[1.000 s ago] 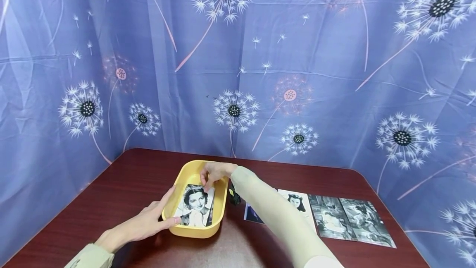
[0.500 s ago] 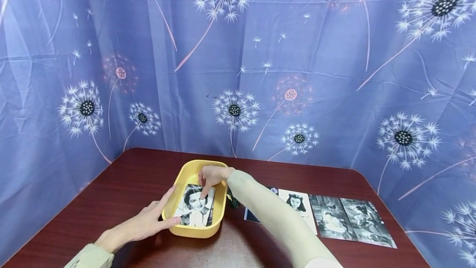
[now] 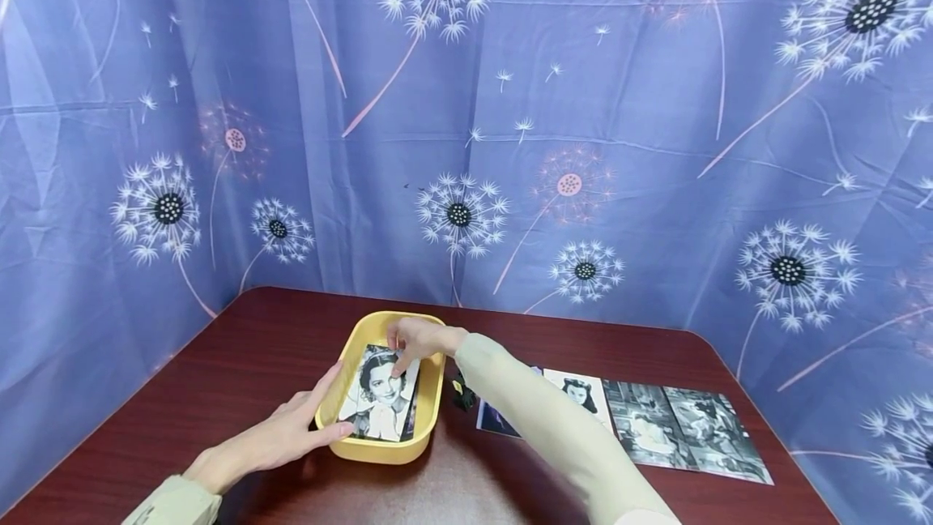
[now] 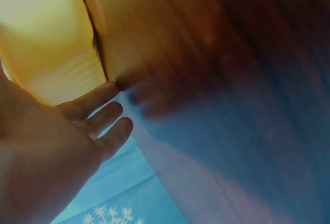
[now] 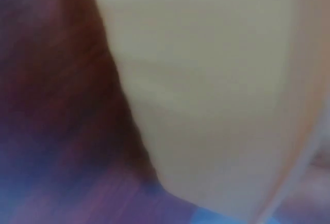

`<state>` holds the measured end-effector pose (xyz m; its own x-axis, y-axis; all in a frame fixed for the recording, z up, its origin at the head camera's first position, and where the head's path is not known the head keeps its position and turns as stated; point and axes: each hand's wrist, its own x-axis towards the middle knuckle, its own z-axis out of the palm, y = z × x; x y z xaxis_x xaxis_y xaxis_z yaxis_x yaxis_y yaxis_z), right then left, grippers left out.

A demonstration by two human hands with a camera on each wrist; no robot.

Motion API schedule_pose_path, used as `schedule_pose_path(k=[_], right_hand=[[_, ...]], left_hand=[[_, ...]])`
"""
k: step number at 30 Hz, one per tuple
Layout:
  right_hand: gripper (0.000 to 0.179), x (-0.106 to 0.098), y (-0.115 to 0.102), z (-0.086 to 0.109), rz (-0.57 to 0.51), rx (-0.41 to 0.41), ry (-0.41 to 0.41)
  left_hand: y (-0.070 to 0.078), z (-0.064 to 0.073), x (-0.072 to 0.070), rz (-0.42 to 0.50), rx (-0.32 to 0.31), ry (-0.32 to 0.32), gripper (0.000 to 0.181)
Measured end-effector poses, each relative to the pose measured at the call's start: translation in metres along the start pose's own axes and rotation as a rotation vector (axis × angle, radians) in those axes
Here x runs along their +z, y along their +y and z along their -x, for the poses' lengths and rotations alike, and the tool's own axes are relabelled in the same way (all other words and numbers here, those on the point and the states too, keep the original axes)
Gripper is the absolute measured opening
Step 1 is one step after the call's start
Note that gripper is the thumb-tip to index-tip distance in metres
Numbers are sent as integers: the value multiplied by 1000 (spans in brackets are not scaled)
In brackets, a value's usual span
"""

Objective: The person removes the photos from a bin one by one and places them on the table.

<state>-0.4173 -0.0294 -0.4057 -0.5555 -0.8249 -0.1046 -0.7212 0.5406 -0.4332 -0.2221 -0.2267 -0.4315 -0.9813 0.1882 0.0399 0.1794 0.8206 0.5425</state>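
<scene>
A yellow plastic tub point(image 3: 379, 450) stands on the table with a black-and-white portrait photo point(image 3: 381, 403) inside. Part of a darker picture peeks out beneath the portrait's right edge. Inside the tub, my right hand point(image 3: 417, 339) pinches the portrait near its upper right corner, thumb on top; the fingers behind are partly hidden. My left hand point(image 3: 291, 428) rests against the tub's left side, fingers straight along the outside wall and thumb over the front-left rim. In the left wrist view, straight fingers point(image 4: 98, 100) lie beside the tub wall. The right wrist view shows mostly the blurred yellow wall point(image 5: 196, 79).
Right of the tub, a row of photos lies on the dark red table point(image 3: 277, 330): a woman's portrait point(image 3: 579, 391) and black-and-white scenes point(image 3: 685, 432). My right forearm covers part of the row. A small black object point(image 3: 462, 395) sits beside the tub. A blue dandelion curtain point(image 3: 466, 104) hangs behind.
The portrait has shifted up and away toward the tub's far end with my right hand, uncovering a strip of the picture below. My left hand has stayed at the tub's side.
</scene>
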Motion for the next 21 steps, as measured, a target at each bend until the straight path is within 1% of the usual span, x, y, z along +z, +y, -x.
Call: schedule_pose_path(k=[2, 5, 8, 11, 15, 19, 21], right_hand=[[31, -2, 1, 3, -87, -24, 7], [25, -5, 1, 8, -216, -36, 32], [18, -8, 4, 13, -312, -33, 57], [13, -10, 6, 16, -406, -32, 55], [12, -14, 4, 22, -482, -20, 64], [14, -22, 3, 29, -518, -5, 95], [15, -28, 3, 34, -532, -9, 108]], left_hand=[[-1, 0, 0, 3, 0, -2, 93], [-2, 0, 0, 7, 0, -6, 92], [-1, -1, 0, 10, -1, -10, 92], [0, -1, -1, 4, -1, -11, 92], [0, -1, -1, 3, -5, -11, 92], [-1, -1, 0, 12, -25, -25, 93], [-2, 0, 0, 14, -38, -36, 94]])
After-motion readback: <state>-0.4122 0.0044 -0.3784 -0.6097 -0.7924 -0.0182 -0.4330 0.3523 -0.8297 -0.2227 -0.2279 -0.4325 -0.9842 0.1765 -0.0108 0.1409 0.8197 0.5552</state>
